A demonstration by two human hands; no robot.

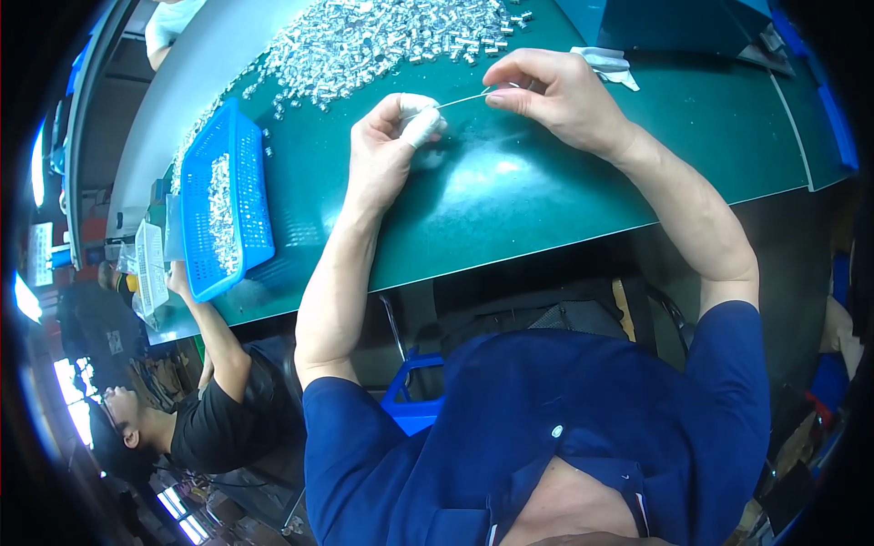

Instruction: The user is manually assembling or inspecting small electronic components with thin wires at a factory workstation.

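At the far left, a person in a black top (238, 405) has a bare arm up near a pale basket (152, 264) full of little holes. Next is a blue basket (252, 200), long and made of hard plastic with holes. Shiny metal bits (221, 214) lie inside it. It sits on a smooth, shiny green table (314, 200). Then comes a big, bumpy pile of small silver parts (382, 45), round like short tubes. The left hand (387, 146), with white wraps on its fingertips, pinches one end of a thin, stiff-looking wire (462, 100). The wire runs between both hands, over the table. The right hand (574, 100) pinches the other end, its fingers bent. Past it are a crumpled white cloth or paper (610, 65) and a flat-sided blue box (674, 27).
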